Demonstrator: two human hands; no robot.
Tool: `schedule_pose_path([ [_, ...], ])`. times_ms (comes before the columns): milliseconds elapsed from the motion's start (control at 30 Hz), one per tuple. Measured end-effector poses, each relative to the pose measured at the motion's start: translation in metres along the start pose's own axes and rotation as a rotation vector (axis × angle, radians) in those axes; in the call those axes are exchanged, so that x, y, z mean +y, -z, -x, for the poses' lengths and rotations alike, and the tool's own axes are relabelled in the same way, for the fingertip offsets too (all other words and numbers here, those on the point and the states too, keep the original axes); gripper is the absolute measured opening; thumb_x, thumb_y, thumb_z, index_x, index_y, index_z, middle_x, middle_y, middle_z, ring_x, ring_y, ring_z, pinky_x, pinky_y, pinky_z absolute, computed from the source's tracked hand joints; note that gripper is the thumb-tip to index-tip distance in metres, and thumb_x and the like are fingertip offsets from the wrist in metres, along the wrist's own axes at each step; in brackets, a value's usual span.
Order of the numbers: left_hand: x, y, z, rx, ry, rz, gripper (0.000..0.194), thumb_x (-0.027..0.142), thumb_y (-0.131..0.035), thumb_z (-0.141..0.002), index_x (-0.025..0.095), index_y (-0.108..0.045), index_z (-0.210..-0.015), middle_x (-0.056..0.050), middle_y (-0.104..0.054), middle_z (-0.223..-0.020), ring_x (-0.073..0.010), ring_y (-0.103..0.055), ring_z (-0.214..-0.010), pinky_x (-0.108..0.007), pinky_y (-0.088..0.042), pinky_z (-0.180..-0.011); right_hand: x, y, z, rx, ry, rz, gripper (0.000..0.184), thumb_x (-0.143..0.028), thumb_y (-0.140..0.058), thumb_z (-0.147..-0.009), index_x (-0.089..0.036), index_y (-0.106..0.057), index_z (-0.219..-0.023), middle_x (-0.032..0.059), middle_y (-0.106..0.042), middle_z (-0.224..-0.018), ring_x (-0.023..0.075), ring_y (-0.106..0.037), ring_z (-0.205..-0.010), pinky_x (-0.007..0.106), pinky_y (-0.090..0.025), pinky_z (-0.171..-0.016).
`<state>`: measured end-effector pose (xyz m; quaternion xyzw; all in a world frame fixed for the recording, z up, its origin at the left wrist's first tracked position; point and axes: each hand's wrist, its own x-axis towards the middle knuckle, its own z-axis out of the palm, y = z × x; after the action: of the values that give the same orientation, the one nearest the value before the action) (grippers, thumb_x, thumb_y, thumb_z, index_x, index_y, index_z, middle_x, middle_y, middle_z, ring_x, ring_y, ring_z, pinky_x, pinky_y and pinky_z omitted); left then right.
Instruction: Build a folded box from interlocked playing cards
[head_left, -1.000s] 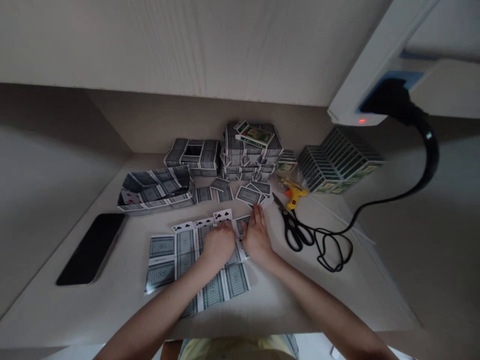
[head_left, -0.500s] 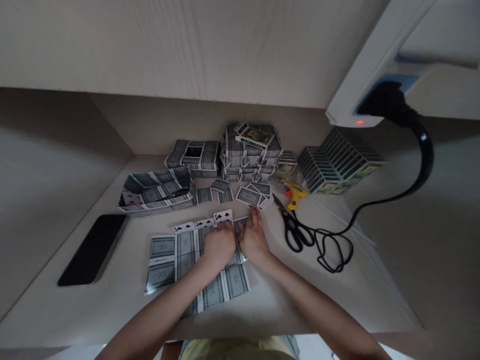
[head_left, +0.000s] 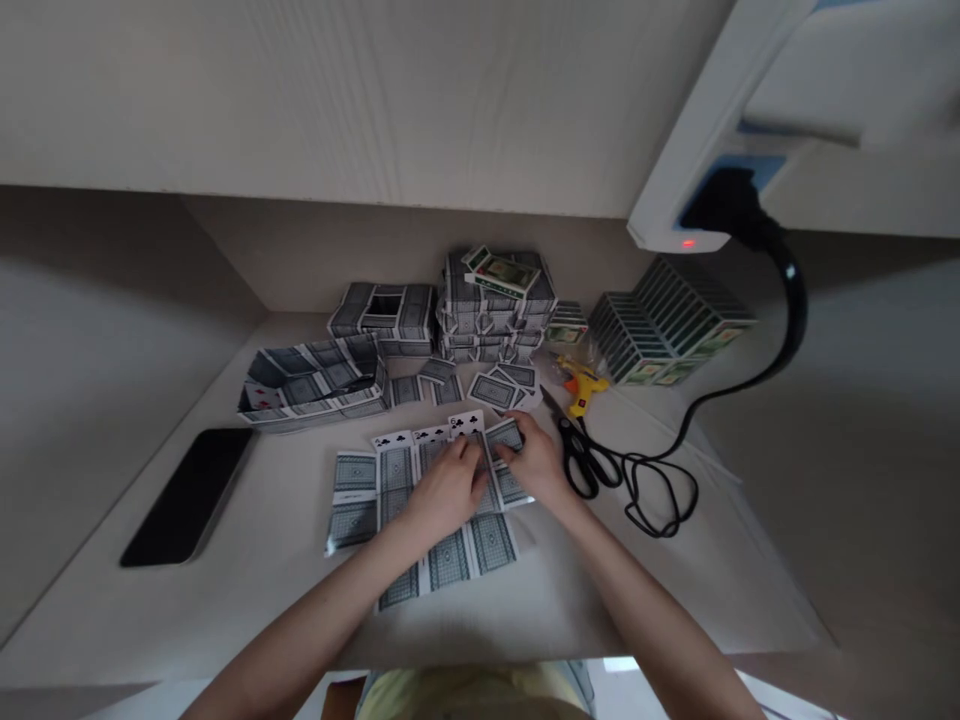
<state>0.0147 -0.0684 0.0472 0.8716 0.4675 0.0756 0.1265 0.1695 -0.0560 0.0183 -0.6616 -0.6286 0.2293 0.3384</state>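
Note:
A flat sheet of joined playing cards (head_left: 397,480), mostly patterned backs up, lies in front of me, with several club faces along its far edge. My left hand (head_left: 448,487) rests on its middle, fingers bent down onto the cards and thumb toward the right. At the sheet's right edge, my right hand (head_left: 538,462) has thumb and forefinger around the outer card column (head_left: 510,488). The fingertips of the left hand are partly hidden. Several loose cards (head_left: 493,390) lie just beyond the right hand.
Black scissors (head_left: 581,462), a yellow glue gun (head_left: 583,388) and a looped black cable (head_left: 664,510) lie to the right. A phone (head_left: 187,497) and an open card-covered box (head_left: 315,385) are left. Card-covered boxes (head_left: 495,300) and stacked card packs (head_left: 660,325) stand behind. A power strip (head_left: 675,190) hangs upper right.
The card sheet has shifted right and turned slightly, both hands moving with it. My right hand has gone from lying flat beside the edge to bent fingers around it.

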Motion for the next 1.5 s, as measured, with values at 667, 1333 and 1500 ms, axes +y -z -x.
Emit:
schedule_pose_path([
  [667, 0.002, -0.01, 0.013, 0.071, -0.252, 0.123, 0.033, 0.025, -0.046, -0.082, 0.017, -0.047, -0.114, -0.011, -0.048, -0.123, -0.0247, -0.028, -0.127, -0.05, -0.022, -0.105, -0.021, -0.013, 0.005, -0.026, 0.013, -0.164, 0.056, -0.003, -0.033, -0.053, -0.015, -0.038, -0.108, 0.008, -0.052, -0.104, 0.0155, -0.051, -0.099, 0.031, -0.039, -0.091],
  [1333, -0.001, -0.015, 0.013, 0.083, -0.25, 0.154, 0.043, 0.027, -0.048, -0.08, 0.015, -0.044, -0.12, -0.011, -0.05, -0.122, -0.0244, -0.03, -0.126, -0.047, -0.021, -0.106, -0.026, -0.026, 0.009, 0.019, -0.08, -0.356, 0.057, -0.003, -0.034, -0.053, -0.017, -0.038, -0.108, 0.0076, -0.046, -0.11, 0.0179, -0.044, -0.107, 0.035, -0.031, -0.097],
  [1500, -0.004, 0.007, 0.017, 0.127, -0.278, 0.117, 0.023, 0.023, -0.044, -0.083, 0.017, -0.058, -0.1, -0.006, -0.057, -0.112, -0.0211, -0.043, -0.116, -0.041, -0.032, -0.1, -0.01, -0.009, 0.004, -0.064, -0.098, -0.514, 0.054, -0.005, -0.035, -0.054, -0.021, -0.04, -0.105, 0.0043, -0.052, -0.104, 0.0162, -0.049, -0.101, 0.034, -0.034, -0.094],
])
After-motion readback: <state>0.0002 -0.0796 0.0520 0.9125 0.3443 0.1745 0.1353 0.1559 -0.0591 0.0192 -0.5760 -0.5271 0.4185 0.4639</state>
